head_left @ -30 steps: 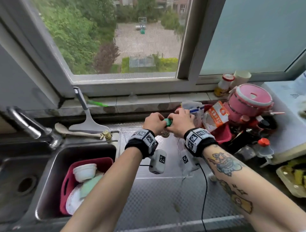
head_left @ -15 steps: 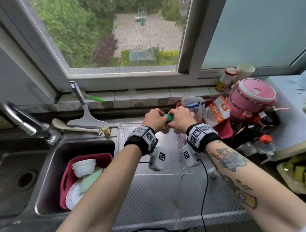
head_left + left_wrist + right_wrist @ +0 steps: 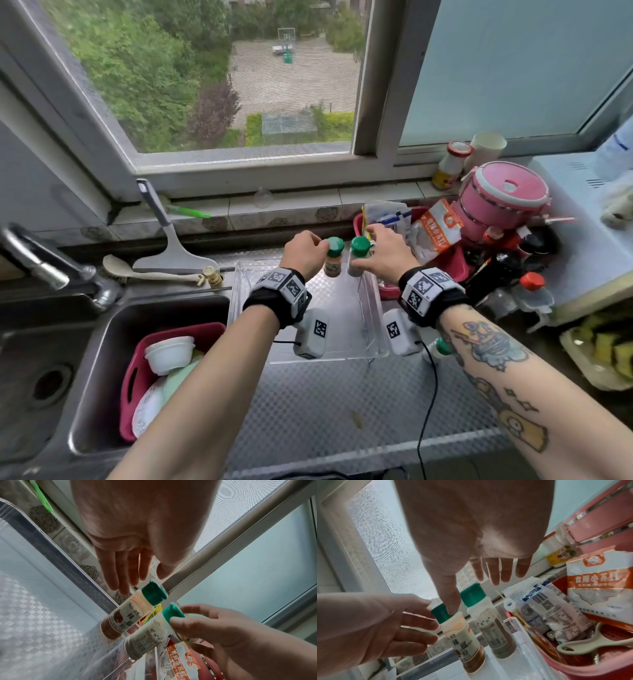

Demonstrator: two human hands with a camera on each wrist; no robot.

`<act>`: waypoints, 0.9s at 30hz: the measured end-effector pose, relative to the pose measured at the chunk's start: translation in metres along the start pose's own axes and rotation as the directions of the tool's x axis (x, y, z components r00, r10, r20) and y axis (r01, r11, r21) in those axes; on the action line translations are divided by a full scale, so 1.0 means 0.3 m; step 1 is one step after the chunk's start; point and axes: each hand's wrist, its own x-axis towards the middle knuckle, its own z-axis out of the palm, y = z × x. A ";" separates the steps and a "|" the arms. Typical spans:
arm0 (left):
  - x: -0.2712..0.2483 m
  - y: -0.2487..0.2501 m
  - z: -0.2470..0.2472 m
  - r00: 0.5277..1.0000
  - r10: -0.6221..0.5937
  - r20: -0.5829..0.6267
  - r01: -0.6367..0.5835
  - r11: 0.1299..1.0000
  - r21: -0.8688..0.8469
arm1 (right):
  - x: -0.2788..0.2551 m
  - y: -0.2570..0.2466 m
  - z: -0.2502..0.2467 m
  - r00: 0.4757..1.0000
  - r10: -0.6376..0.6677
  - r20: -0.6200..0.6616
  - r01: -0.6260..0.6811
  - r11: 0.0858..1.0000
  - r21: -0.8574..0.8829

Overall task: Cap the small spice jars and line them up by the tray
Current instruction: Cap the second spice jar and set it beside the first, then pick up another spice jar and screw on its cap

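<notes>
Nearest: a capped white bottle (image 3: 439, 348) is standing on the metal counter (image 3: 342, 404) just right of the clear tray (image 3: 371, 318), partly hidden by the right wrist. In the sink (image 3: 102, 377) a red basket (image 3: 137, 363) is holding a white bowl (image 3: 169, 353).

Further in: two spice jars are standing upright, side by side, at the tray's far end, both wearing green caps. Left hand (image 3: 303, 251) is sitting beside the chili jar (image 3: 333, 262), fingers loose and straight, gripping nothing. Right hand (image 3: 383, 251) is beside the pepper jar (image 3: 357, 260), thumb and fingers spread around its cap; contact can't be confirmed.

Behind: red bin (image 3: 448, 263) with packets, pink pot (image 3: 503, 195), window sill.
</notes>
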 end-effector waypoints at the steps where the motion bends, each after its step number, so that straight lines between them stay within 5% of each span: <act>1: -0.006 0.001 0.001 1.000 0.003 -0.016 -0.003 1.000 0.010 | -0.007 0.005 -0.003 1.000 0.013 0.003 -0.013 1.000 0.016; 7: -0.085 0.037 0.002 0.971 0.122 -0.203 -0.131 0.991 -0.034 | -0.068 0.071 -0.007 1.000 0.003 -0.014 -0.002 0.996 0.086; 10: -0.146 0.073 0.032 0.952 0.235 -0.196 -0.251 0.966 -0.063 | -0.121 0.158 -0.008 0.997 0.007 -0.071 0.002 0.992 0.129; 19: -0.291 0.180 0.325 0.915 0.370 0.161 -0.368 0.929 -0.041 | -0.285 0.478 0.013 0.969 0.228 -0.097 -0.209 0.962 0.175; 27: -0.329 0.123 0.641 0.873 0.073 0.481 -0.219 0.942 0.254 | -0.348 0.627 0.081 0.938 0.343 0.038 -0.345 0.934 0.094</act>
